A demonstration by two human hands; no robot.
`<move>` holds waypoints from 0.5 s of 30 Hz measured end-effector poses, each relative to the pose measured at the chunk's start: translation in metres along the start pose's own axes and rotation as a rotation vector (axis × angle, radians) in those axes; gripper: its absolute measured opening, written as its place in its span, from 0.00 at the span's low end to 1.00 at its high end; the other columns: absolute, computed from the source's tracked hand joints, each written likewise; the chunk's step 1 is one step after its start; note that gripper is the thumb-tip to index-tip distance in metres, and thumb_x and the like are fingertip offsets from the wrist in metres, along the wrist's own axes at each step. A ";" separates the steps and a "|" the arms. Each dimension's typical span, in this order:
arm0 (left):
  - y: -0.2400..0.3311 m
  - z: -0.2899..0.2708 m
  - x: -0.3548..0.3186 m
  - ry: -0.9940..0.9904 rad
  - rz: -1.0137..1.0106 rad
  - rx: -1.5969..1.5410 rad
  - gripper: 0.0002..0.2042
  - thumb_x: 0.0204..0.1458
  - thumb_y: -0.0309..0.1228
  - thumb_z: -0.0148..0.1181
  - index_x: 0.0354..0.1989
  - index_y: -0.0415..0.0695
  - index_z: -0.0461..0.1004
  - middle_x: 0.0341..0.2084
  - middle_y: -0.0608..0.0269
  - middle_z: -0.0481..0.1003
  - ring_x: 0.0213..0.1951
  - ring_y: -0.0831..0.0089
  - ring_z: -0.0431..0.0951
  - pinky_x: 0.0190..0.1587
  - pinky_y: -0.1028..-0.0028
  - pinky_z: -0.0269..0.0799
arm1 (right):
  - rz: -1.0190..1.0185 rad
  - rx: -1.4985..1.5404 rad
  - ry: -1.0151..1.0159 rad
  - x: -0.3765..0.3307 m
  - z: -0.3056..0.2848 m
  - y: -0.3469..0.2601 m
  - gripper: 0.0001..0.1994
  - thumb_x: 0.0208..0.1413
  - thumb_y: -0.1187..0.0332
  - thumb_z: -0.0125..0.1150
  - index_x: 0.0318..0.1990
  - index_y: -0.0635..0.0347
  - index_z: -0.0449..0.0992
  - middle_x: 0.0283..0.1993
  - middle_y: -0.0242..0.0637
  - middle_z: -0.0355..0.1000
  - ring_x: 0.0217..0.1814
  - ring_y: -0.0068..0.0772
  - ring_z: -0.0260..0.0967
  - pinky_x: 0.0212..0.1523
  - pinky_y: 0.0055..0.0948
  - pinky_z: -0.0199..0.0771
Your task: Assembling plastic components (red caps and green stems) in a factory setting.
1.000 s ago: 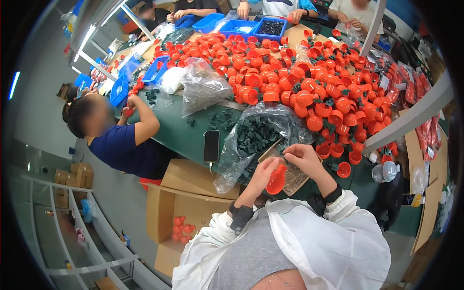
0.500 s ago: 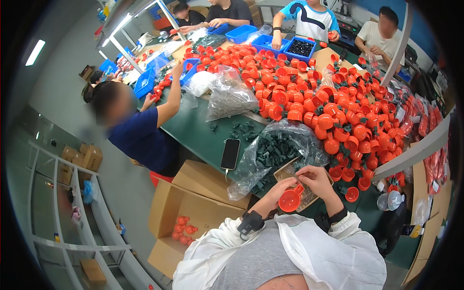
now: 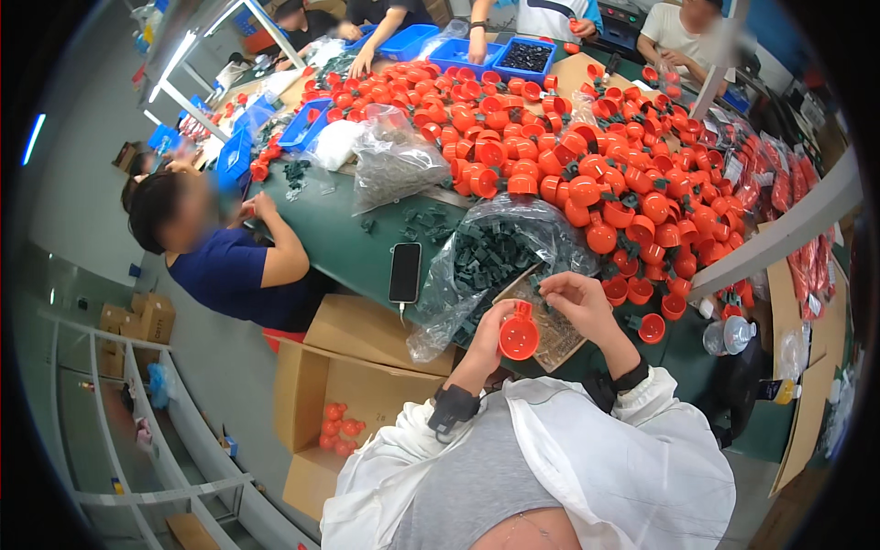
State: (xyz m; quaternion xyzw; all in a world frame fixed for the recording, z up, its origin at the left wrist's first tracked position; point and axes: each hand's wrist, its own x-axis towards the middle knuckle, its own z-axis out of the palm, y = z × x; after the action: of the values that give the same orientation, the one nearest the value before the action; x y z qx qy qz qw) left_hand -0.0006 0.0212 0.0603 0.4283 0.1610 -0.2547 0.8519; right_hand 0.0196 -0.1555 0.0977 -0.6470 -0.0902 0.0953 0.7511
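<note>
The left hand (image 3: 492, 323) grips an orange cup (image 3: 519, 335), right hand (image 3: 576, 302) fingers just beside it.

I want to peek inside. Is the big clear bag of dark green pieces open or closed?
Open. The clear bag lies on the green table with its mouth spread toward the right hand, and the dark green pieces show loose inside.

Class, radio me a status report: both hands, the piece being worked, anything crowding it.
Left hand holds orange cup. Right hand pinches small dark part above it. Clear bag of dark parts close beside.
</note>
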 end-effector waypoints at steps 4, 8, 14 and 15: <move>-0.001 0.001 -0.004 -0.016 -0.009 -0.052 0.13 0.53 0.34 0.41 0.41 0.40 0.66 0.33 0.56 0.73 0.36 0.69 0.74 0.40 0.72 0.71 | -0.007 0.013 -0.005 -0.003 -0.001 0.010 0.08 0.48 0.78 0.55 0.38 0.67 0.71 0.35 0.31 0.70 0.37 0.19 0.67 0.39 0.18 0.67; -0.003 0.000 -0.008 -0.092 0.002 0.002 0.13 0.53 0.34 0.43 0.41 0.39 0.66 0.34 0.57 0.72 0.36 0.72 0.74 0.40 0.75 0.70 | 0.037 0.019 -0.004 -0.005 0.001 0.015 0.07 0.48 0.78 0.56 0.36 0.67 0.71 0.35 0.32 0.70 0.37 0.19 0.67 0.41 0.19 0.67; -0.004 0.009 -0.011 -0.078 0.155 0.320 0.09 0.54 0.33 0.48 0.38 0.41 0.68 0.29 0.65 0.72 0.32 0.80 0.72 0.35 0.81 0.67 | 0.105 0.013 -0.038 -0.005 0.006 0.018 0.07 0.48 0.75 0.58 0.35 0.66 0.72 0.32 0.31 0.71 0.34 0.18 0.68 0.38 0.19 0.68; -0.003 0.008 -0.011 -0.092 0.174 0.378 0.09 0.54 0.33 0.49 0.37 0.41 0.69 0.28 0.67 0.72 0.31 0.82 0.71 0.34 0.82 0.66 | 0.128 0.003 -0.061 -0.005 0.007 0.017 0.06 0.49 0.75 0.58 0.35 0.66 0.72 0.31 0.30 0.70 0.33 0.18 0.68 0.38 0.18 0.68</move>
State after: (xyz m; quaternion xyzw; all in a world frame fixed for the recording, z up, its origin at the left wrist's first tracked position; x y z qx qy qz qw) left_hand -0.0114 0.0159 0.0685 0.5806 0.0337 -0.2253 0.7817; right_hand 0.0129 -0.1476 0.0813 -0.6471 -0.0714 0.1628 0.7414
